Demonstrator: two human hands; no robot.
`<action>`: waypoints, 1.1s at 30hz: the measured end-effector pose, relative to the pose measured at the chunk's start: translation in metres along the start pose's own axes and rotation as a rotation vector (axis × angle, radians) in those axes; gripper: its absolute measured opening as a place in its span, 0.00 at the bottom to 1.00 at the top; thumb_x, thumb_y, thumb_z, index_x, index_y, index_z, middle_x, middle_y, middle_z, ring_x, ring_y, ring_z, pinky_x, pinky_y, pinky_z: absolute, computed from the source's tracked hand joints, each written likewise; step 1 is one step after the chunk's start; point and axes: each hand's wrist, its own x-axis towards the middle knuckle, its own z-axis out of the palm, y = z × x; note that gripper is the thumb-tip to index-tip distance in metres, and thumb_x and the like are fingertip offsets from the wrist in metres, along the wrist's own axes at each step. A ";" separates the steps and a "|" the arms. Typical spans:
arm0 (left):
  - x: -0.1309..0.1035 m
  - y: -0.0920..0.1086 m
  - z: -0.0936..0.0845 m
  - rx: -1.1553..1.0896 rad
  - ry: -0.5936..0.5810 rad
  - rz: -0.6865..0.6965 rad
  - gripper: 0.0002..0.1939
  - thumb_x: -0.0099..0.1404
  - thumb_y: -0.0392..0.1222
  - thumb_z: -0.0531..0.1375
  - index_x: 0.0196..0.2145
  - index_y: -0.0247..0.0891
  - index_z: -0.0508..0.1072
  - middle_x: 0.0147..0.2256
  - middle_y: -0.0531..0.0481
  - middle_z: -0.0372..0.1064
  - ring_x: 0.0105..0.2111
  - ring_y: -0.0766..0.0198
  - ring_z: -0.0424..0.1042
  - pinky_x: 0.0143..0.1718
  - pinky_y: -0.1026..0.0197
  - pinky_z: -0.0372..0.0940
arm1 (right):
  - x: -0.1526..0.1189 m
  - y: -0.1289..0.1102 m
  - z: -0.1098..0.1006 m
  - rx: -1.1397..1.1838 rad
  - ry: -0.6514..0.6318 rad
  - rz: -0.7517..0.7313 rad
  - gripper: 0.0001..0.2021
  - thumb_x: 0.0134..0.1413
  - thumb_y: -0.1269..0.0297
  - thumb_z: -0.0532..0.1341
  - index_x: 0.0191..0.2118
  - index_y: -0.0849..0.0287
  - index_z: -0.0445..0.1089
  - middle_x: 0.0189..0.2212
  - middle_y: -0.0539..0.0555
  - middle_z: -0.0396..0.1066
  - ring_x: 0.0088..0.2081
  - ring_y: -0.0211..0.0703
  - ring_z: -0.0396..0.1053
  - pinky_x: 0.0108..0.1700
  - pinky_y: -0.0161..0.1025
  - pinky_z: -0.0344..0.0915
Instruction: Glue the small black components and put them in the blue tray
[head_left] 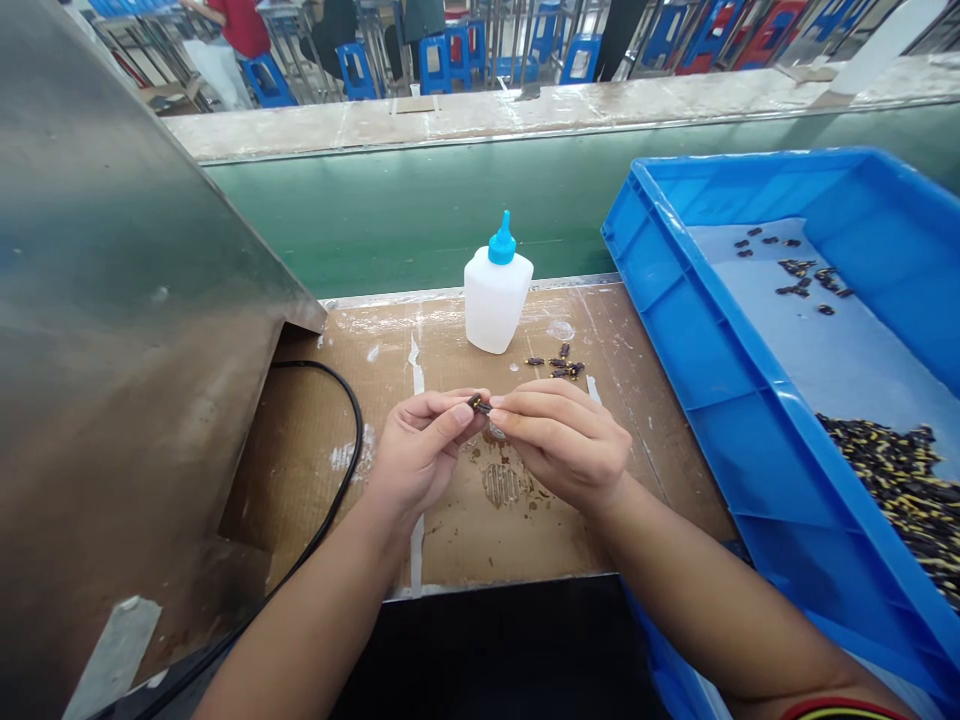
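Observation:
Over the cardboard-covered table [450, 500], my left hand [427, 440] pinches a small black-and-yellow piece [475, 401] between thumb and fingers. My right hand [562, 430] meets it there, its thumb and fingertips closed on the right end of the same piece; whether that end is a separate part is too small to tell. Just beyond the hands lie several similar black-and-yellow pieces [564, 366] in a loose cluster. Upright behind them stands a white squeeze bottle [495, 305] with a blue nozzle cap.
A blue plastic bin [697, 370] at the right holds a heap of black-and-yellow pieces [892, 480] and a few scattered ones. On the left are a metal housing [135, 300] and a black cable [358, 430]. A green conveyor-like strip [390, 210] runs behind the table.

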 end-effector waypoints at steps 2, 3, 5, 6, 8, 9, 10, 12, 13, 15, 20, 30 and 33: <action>0.000 0.000 0.000 0.006 0.002 0.000 0.10 0.53 0.44 0.81 0.29 0.43 0.86 0.39 0.46 0.85 0.38 0.61 0.84 0.46 0.61 0.80 | 0.000 0.000 0.000 0.005 0.003 -0.008 0.16 0.61 0.80 0.71 0.51 0.56 0.79 0.44 0.55 0.83 0.42 0.47 0.81 0.42 0.46 0.84; 0.000 0.000 0.000 0.006 0.001 0.002 0.10 0.53 0.44 0.81 0.29 0.43 0.86 0.39 0.46 0.85 0.38 0.61 0.84 0.46 0.61 0.80 | 0.000 0.000 0.000 0.006 0.003 -0.010 0.17 0.61 0.81 0.71 0.51 0.57 0.79 0.44 0.55 0.83 0.42 0.47 0.81 0.42 0.46 0.84; 0.000 0.000 0.001 0.004 -0.004 0.008 0.09 0.53 0.44 0.81 0.29 0.43 0.86 0.39 0.47 0.85 0.38 0.62 0.84 0.46 0.61 0.80 | 0.001 0.000 -0.001 0.003 0.002 -0.009 0.17 0.61 0.81 0.71 0.52 0.56 0.79 0.44 0.55 0.83 0.42 0.47 0.81 0.42 0.46 0.84; -0.001 0.000 0.001 0.005 -0.005 0.009 0.09 0.53 0.44 0.81 0.30 0.43 0.86 0.38 0.47 0.85 0.38 0.62 0.84 0.47 0.61 0.80 | 0.001 0.000 -0.001 0.001 0.000 -0.008 0.17 0.62 0.80 0.70 0.52 0.55 0.79 0.44 0.55 0.83 0.42 0.47 0.81 0.42 0.46 0.84; -0.001 0.001 0.002 0.010 -0.002 0.010 0.09 0.53 0.43 0.81 0.29 0.43 0.86 0.38 0.47 0.85 0.38 0.62 0.84 0.47 0.61 0.80 | 0.001 0.001 -0.001 -0.002 -0.005 -0.011 0.17 0.63 0.79 0.70 0.53 0.54 0.79 0.44 0.54 0.83 0.42 0.48 0.81 0.42 0.47 0.84; -0.001 0.000 0.003 0.013 0.001 0.011 0.09 0.53 0.43 0.81 0.29 0.42 0.86 0.38 0.47 0.85 0.38 0.62 0.84 0.47 0.61 0.80 | 0.001 0.001 -0.002 -0.002 -0.007 -0.016 0.16 0.64 0.79 0.69 0.53 0.54 0.78 0.44 0.54 0.83 0.42 0.48 0.81 0.42 0.47 0.84; -0.001 0.000 0.003 0.014 0.004 0.013 0.09 0.53 0.43 0.81 0.29 0.42 0.86 0.38 0.47 0.85 0.38 0.62 0.84 0.47 0.61 0.80 | 0.001 0.001 -0.002 -0.001 -0.010 -0.022 0.16 0.64 0.79 0.69 0.53 0.55 0.79 0.44 0.55 0.83 0.42 0.48 0.81 0.42 0.47 0.84; 0.000 -0.001 0.002 0.016 0.003 0.021 0.09 0.54 0.43 0.80 0.29 0.43 0.86 0.38 0.47 0.85 0.38 0.62 0.84 0.46 0.62 0.80 | 0.001 0.001 -0.002 0.001 -0.015 -0.032 0.16 0.63 0.80 0.69 0.52 0.57 0.78 0.44 0.56 0.83 0.43 0.48 0.81 0.42 0.46 0.84; 0.000 -0.001 0.001 0.020 -0.001 0.029 0.08 0.55 0.42 0.80 0.30 0.43 0.86 0.38 0.47 0.85 0.38 0.63 0.84 0.46 0.62 0.80 | 0.001 0.001 -0.002 -0.003 -0.019 -0.034 0.16 0.63 0.80 0.69 0.52 0.57 0.78 0.44 0.56 0.83 0.43 0.48 0.81 0.42 0.46 0.84; 0.000 -0.003 -0.001 0.057 -0.007 0.064 0.06 0.57 0.42 0.79 0.31 0.43 0.87 0.39 0.47 0.85 0.39 0.62 0.84 0.47 0.62 0.79 | 0.000 0.001 -0.002 -0.023 -0.029 -0.030 0.16 0.63 0.80 0.69 0.52 0.56 0.78 0.44 0.56 0.83 0.43 0.48 0.81 0.42 0.46 0.84; -0.003 -0.006 -0.005 0.325 0.021 0.279 0.01 0.64 0.40 0.75 0.34 0.43 0.87 0.44 0.46 0.85 0.46 0.57 0.84 0.53 0.57 0.78 | 0.001 0.002 -0.003 -0.070 -0.054 -0.025 0.16 0.64 0.79 0.69 0.52 0.54 0.79 0.43 0.54 0.83 0.41 0.47 0.81 0.42 0.46 0.84; -0.005 -0.004 0.001 0.576 0.131 0.444 0.02 0.66 0.40 0.73 0.36 0.41 0.87 0.41 0.45 0.84 0.43 0.58 0.83 0.49 0.57 0.78 | 0.003 0.006 0.000 -0.120 -0.061 -0.035 0.15 0.66 0.77 0.67 0.53 0.51 0.79 0.42 0.55 0.81 0.41 0.48 0.79 0.43 0.47 0.82; -0.005 -0.006 0.000 0.614 0.150 0.461 0.02 0.65 0.38 0.73 0.37 0.41 0.87 0.37 0.47 0.84 0.37 0.60 0.83 0.42 0.61 0.79 | 0.003 0.007 0.001 -0.117 -0.066 -0.039 0.14 0.65 0.78 0.67 0.51 0.52 0.78 0.43 0.56 0.81 0.41 0.48 0.79 0.42 0.47 0.81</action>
